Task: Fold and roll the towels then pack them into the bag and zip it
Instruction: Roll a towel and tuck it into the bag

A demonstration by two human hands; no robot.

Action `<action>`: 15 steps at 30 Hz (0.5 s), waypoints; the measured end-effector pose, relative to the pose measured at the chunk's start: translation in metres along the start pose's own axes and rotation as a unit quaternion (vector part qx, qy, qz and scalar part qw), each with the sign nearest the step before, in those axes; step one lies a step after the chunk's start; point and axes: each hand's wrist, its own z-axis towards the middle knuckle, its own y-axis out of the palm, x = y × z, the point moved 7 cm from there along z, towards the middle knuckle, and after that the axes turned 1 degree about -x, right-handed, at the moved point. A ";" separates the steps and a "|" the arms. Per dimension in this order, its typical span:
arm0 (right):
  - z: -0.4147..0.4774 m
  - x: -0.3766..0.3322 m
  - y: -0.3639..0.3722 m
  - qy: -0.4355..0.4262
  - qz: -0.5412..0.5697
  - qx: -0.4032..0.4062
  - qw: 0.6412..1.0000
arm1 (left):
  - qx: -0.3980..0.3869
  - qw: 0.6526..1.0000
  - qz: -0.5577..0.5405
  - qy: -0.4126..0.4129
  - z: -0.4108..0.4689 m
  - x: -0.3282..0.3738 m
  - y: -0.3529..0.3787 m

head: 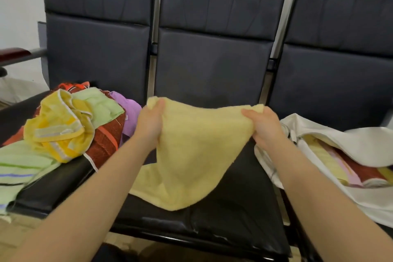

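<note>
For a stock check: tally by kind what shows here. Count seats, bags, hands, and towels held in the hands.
Seats: 3
Bag: 1
Hands, left hand and right hand: 2
Held towel: 1
Total: 7
The towel heap is too tangled to count.

Both arms extend forward. Left hand grips the pale yellow towel at its left corner, right hand at its right corner.

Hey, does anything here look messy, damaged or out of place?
The light green striped towel droops over the front edge of the left black padded seat and might slide off. The middle black seat's cushion looks cracked near its front edge.
</note>
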 end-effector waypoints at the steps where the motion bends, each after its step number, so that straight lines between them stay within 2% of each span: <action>1: 0.004 -0.013 -0.007 -0.022 -0.056 0.021 0.998 | -0.015 0.999 -0.037 -0.014 0.007 0.009 -0.002; 2: 0.005 -0.028 -0.013 -0.048 -0.124 0.044 0.990 | -0.024 0.997 -0.066 -0.023 0.010 0.022 -0.006; 4: 0.006 -0.061 -0.023 -0.102 -0.206 0.082 0.970 | -0.024 0.999 -0.035 -0.001 0.019 0.049 -0.015; 7: 0.008 -0.102 -0.035 -0.145 -0.174 0.105 0.968 | -0.012 0.996 0.057 0.065 0.024 0.090 -0.022; 8: 0.008 -0.114 -0.035 -0.154 -0.143 0.084 0.974 | -0.007 0.994 0.063 0.084 0.022 0.104 -0.022; 11: 0.002 -0.147 -0.027 -0.163 -0.064 -0.066 0.982 | 0.033 0.995 0.013 0.094 0.025 0.138 -0.030; 13: -0.009 -0.167 -0.027 -0.166 -0.085 -0.148 0.971 | -0.004 0.994 -0.039 0.098 0.025 0.157 -0.031; 15: -0.017 -0.180 -0.033 -0.160 -0.151 -0.172 0.960 | -0.078 0.986 -0.024 0.145 0.023 0.176 -0.031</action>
